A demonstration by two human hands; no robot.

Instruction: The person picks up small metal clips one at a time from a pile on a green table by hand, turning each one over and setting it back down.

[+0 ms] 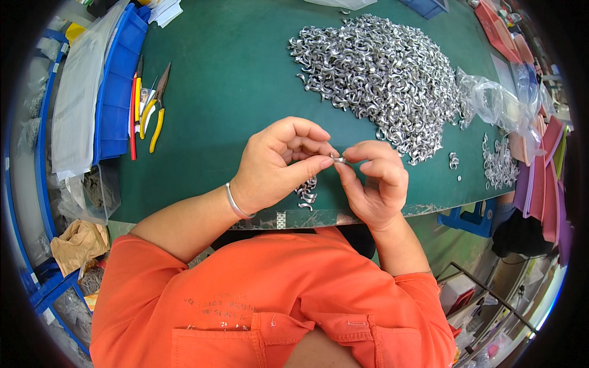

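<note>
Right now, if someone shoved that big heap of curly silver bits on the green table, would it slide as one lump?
Probably not. The heap is many loose hooked metal pieces, so it would likely spread, with some snagging together. Strays already lie apart. Each seems light and stiff: both hands pinch one by fingertips.

Light: bright, even, from overhead | Shadows: soft and short under the hands on the green table (233, 92) | Glare: glints on the heap of metal pieces (380, 73) | Focus: centre sharp | Edges: fisheye bending, black vignette, slight blur at rim
</note>
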